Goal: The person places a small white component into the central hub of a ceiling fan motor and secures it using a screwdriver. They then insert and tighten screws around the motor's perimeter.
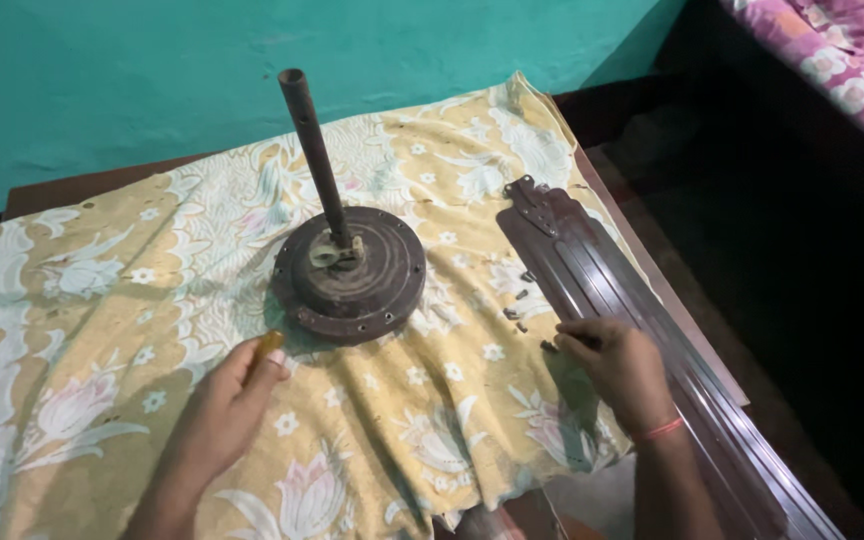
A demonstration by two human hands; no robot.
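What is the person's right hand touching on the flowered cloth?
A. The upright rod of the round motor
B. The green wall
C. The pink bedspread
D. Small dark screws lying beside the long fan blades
D: the right hand has its fingertips down at the small dark screws on the cloth, next to the stacked fan blades, well apart from the round motor.

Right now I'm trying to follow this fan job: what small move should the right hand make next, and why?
Probably close the fingertips on one loose screw and lift it. The right hand rests beside the small screws scattered on the cloth by the stacked blades, while the left hand already grips a yellow-handled tool near the motor hub.
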